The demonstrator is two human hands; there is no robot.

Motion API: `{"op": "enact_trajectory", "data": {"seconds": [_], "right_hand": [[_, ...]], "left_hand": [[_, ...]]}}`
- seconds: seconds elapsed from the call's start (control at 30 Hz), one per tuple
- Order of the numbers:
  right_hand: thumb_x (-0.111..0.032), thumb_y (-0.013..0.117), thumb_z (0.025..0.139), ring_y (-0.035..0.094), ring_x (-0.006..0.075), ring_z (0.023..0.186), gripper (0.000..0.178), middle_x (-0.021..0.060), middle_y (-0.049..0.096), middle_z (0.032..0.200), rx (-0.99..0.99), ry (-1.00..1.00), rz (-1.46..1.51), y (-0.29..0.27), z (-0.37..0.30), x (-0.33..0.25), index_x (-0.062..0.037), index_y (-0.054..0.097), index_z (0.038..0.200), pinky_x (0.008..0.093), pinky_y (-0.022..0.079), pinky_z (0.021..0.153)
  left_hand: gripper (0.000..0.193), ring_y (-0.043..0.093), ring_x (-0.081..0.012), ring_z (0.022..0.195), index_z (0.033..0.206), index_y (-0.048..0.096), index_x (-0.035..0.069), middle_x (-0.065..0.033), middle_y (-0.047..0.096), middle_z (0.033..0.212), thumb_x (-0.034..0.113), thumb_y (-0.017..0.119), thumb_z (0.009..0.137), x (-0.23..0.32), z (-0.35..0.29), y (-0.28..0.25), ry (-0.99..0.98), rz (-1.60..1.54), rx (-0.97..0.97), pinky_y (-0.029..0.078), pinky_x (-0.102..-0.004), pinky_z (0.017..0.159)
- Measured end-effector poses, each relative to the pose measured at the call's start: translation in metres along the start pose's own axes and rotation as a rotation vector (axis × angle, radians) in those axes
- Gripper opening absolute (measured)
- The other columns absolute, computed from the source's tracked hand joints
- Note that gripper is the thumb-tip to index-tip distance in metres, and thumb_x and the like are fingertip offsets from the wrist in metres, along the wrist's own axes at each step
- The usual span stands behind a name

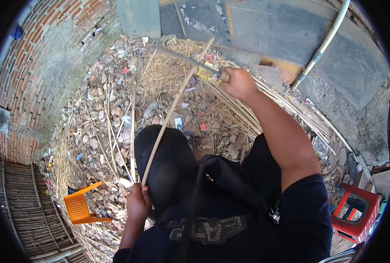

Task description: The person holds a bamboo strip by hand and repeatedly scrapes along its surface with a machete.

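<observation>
My left hand (138,202) is closed around the lower end of a long, pale bamboo strip (165,123), beside my left knee. The strip slants up and away to the right, passing over that knee. In my right hand (239,83), held out ahead, is the handle of a machete (179,57). Its long dark blade points left and crosses the strip near its far end. Whether blade and strip touch I cannot tell. Other bamboo strips (111,127) lie left of my knee, and a bundle of strips (234,109) lies below my right forearm.
Rubble (103,109) and litter cover the ground, with a heap of shavings (171,70) ahead. An orange plastic stool (78,209) lies tipped at left; a red plastic stool (370,215) is at right. A brick wall (37,79), grey panels (273,33) and a pipe (322,48) border the area.
</observation>
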State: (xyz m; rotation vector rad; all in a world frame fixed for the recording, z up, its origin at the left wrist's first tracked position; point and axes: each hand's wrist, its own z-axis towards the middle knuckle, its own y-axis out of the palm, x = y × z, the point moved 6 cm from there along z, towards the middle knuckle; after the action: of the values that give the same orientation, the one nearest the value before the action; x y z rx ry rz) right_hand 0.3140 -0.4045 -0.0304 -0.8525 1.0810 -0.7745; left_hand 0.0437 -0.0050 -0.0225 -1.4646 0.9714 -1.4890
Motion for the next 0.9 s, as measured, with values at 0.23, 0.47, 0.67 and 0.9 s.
{"op": "enact_trajectory", "data": {"seconds": [0.23, 0.47, 0.67, 0.9], "right_hand": [[-0.020, 0.066, 0.087, 0.068, 0.0298, 0.066, 0.012, 0.0097, 0.069, 0.075, -0.019, -0.194, 0.052, -0.003, -0.012, -0.049, -0.0142, 0.070, 0.097, 0.0428, 0.058, 0.070], [-0.021, 0.072, 0.080, 0.069, 0.0322, 0.074, 0.025, 0.0149, 0.072, 0.080, 0.101, 0.223, 0.144, 0.003, 0.008, 0.015, -0.0097, 0.072, 0.102, 0.0450, 0.055, 0.071], [-0.026, 0.071, 0.077, 0.070, 0.0344, 0.082, 0.042, 0.0199, 0.071, 0.084, 0.127, 0.290, 0.429, -0.020, 0.004, 0.019, -0.0046, 0.070, 0.113, 0.0429, 0.054, 0.078], [-0.028, 0.079, 0.086, 0.065, 0.0134, 0.073, 0.032, 0.0048, 0.071, 0.083, 0.142, 0.361, 0.877, -0.026, -0.003, 0.017, -0.0087, 0.071, 0.110, 0.0336, 0.051, 0.067]], "left_hand": [[0.024, 0.061, -0.0481, 0.059, 0.089, 0.054, 0.003, -0.0238, 0.059, 0.063, 0.021, 0.052, 0.103, 0.011, 0.004, -0.012, -0.044, 0.012, -0.032, 0.045, -0.0537, 0.052], [0.033, 0.056, -0.0362, 0.055, 0.089, 0.054, 0.000, -0.0176, 0.055, 0.061, 0.027, 0.047, 0.107, 0.012, 0.015, -0.016, -0.009, -0.220, -0.149, 0.040, -0.0441, 0.052], [0.039, 0.036, -0.0102, 0.052, 0.092, 0.058, 0.005, 0.0030, 0.041, 0.062, 0.039, 0.046, 0.109, -0.027, 0.013, -0.003, -0.284, -0.920, -0.542, 0.029, -0.0263, 0.048], [0.049, 0.030, -0.0081, 0.049, 0.095, 0.062, 0.006, 0.0026, 0.038, 0.062, 0.049, 0.041, 0.107, -0.039, 0.017, 0.007, -0.424, -1.153, -0.726, 0.024, -0.0242, 0.046]]}}
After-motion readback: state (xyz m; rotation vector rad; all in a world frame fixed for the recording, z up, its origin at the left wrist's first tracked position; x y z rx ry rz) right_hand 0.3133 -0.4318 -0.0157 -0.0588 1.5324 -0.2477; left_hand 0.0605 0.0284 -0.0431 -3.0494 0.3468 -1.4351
